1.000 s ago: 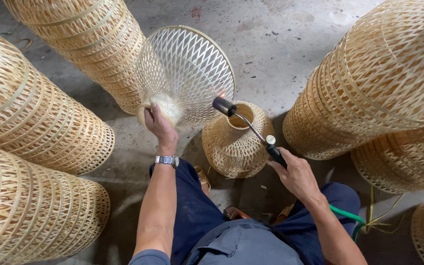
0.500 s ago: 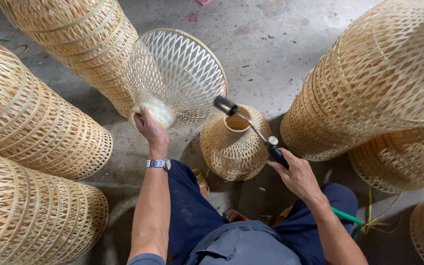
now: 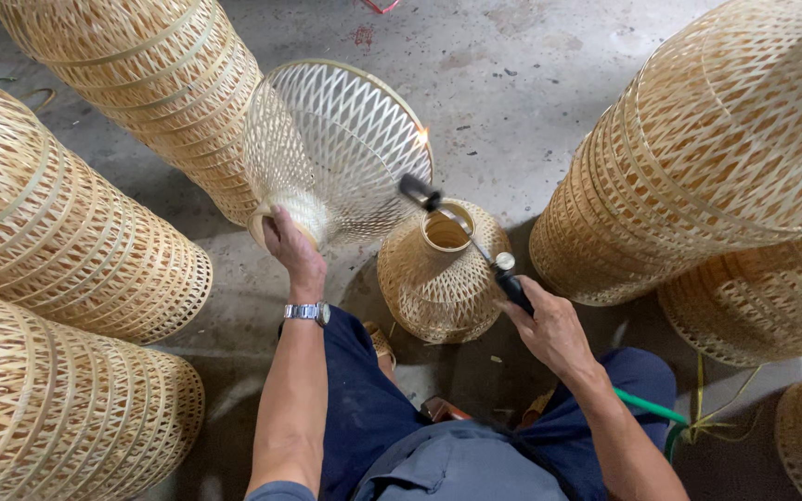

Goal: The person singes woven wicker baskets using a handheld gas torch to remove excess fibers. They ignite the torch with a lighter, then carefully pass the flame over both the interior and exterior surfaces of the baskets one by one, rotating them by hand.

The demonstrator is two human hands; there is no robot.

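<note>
Bamboo shade [image 3: 336, 148] has tilted; torch [image 3: 466, 237] flame now touches its rim.

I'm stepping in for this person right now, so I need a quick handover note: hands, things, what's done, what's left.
Left hand grips the narrow neck of a pale woven shade, held tilted off the floor. Right hand holds a gas torch; a small flame touches the shade's rim. A green hose trails by the right arm. A darker woven shade stands on the floor between the knees. Stacks of shades stand all round. How much of the rim is singed, or remains, cannot be told.
</note>
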